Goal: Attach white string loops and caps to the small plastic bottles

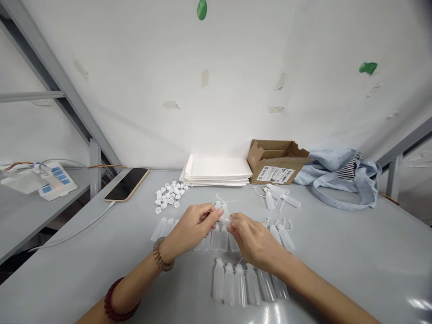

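Note:
Near the middle of the table, my left hand (199, 221) pinches a small translucent piece that looks like a bottle's neck end. Close beside it, my right hand (251, 234) has its fingers closed on the same piece from the right. The fingers partly hide its shape. Translucent bottles (240, 285) lie in a row in front of my right hand. Another row of bottles (215, 238) lies under and behind my hands, partly covered by them. White caps (170, 194) are heaped behind my left hand. Some bottles at the right have thin white loops (286, 223).
A phone (127, 184) with a white cable lies at the left. White padded envelopes (216, 172) are stacked at the back, beside an open cardboard box (276, 164). More bottles (281, 196) and a light blue cloth bag (344, 180) are at the back right.

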The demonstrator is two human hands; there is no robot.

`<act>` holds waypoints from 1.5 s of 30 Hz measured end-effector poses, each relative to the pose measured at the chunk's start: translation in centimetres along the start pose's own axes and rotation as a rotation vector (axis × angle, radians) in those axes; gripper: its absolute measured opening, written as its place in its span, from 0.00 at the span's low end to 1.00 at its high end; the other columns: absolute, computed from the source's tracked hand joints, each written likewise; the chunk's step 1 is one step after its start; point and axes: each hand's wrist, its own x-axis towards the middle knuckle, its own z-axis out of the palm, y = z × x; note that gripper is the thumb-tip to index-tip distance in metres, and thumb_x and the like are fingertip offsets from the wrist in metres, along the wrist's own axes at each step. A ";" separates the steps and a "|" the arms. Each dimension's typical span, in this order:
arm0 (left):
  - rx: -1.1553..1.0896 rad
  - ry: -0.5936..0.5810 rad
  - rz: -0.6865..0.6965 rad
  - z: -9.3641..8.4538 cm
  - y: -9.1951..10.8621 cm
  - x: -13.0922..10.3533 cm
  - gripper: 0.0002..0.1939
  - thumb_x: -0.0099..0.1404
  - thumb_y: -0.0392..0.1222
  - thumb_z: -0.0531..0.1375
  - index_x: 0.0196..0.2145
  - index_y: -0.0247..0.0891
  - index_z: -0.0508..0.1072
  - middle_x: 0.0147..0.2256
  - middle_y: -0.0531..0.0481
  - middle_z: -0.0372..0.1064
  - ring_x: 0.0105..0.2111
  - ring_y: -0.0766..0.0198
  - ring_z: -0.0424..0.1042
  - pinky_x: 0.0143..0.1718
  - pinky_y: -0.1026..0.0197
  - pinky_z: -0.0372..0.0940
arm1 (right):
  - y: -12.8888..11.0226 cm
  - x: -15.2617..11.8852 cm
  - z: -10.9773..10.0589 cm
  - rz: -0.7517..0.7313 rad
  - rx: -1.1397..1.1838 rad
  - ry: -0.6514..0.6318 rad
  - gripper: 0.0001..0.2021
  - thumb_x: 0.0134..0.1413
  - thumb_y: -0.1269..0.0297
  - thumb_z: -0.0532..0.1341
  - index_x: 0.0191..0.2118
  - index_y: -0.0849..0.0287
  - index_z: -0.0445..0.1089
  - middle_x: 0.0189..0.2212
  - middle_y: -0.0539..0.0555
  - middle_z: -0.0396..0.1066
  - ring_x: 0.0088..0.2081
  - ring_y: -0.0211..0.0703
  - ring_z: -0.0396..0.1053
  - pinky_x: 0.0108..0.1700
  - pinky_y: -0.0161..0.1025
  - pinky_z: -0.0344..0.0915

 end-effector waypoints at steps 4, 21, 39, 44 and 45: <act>-0.025 -0.043 0.085 -0.4 0.2 -0.1 0.15 0.65 0.49 0.53 0.29 0.36 0.69 0.23 0.54 0.63 0.24 0.69 0.64 0.27 0.67 0.60 | -1.0 1.0 -1.8 0.423 0.607 -0.110 0.07 0.62 0.65 0.47 0.31 0.54 0.50 0.23 0.46 0.59 0.21 0.33 0.57 0.23 0.32 0.58; -0.119 -0.104 0.018 -0.2 -0.2 0.3 0.18 0.64 0.49 0.53 0.21 0.35 0.65 0.19 0.56 0.61 0.18 0.71 0.62 0.24 0.67 0.61 | -0.5 0.5 -1.2 0.209 0.266 -0.054 0.06 0.60 0.71 0.48 0.32 0.55 0.52 0.24 0.48 0.61 0.21 0.34 0.57 0.22 0.31 0.51; 0.101 -0.103 0.255 -1.2 0.3 -0.3 0.10 0.63 0.44 0.56 0.34 0.38 0.76 0.31 0.51 0.73 0.32 0.65 0.70 0.35 0.65 0.64 | 0.1 1.8 -2.9 0.816 1.607 -0.461 0.16 0.54 0.58 0.59 0.29 0.54 0.47 0.21 0.41 0.58 0.11 0.22 0.36 0.09 0.24 0.43; 0.310 0.157 0.099 -3.4 -1.4 0.8 0.14 0.63 0.44 0.55 0.44 0.38 0.71 0.41 0.47 0.73 0.39 0.60 0.71 0.41 0.61 0.65 | 3.2 2.0 -3.8 0.614 0.802 -0.191 0.12 0.58 0.57 0.54 0.30 0.55 0.50 0.22 0.43 0.58 0.16 0.29 0.51 0.19 0.28 0.49; 0.430 0.217 0.046 -4.1 -1.8 0.9 0.13 0.63 0.42 0.54 0.44 0.37 0.71 0.40 0.46 0.73 0.40 0.59 0.71 0.41 0.60 0.64 | 4.2 1.9 -3.9 0.593 0.521 -0.109 0.10 0.59 0.58 0.52 0.31 0.55 0.52 0.23 0.45 0.61 0.19 0.31 0.54 0.21 0.30 0.51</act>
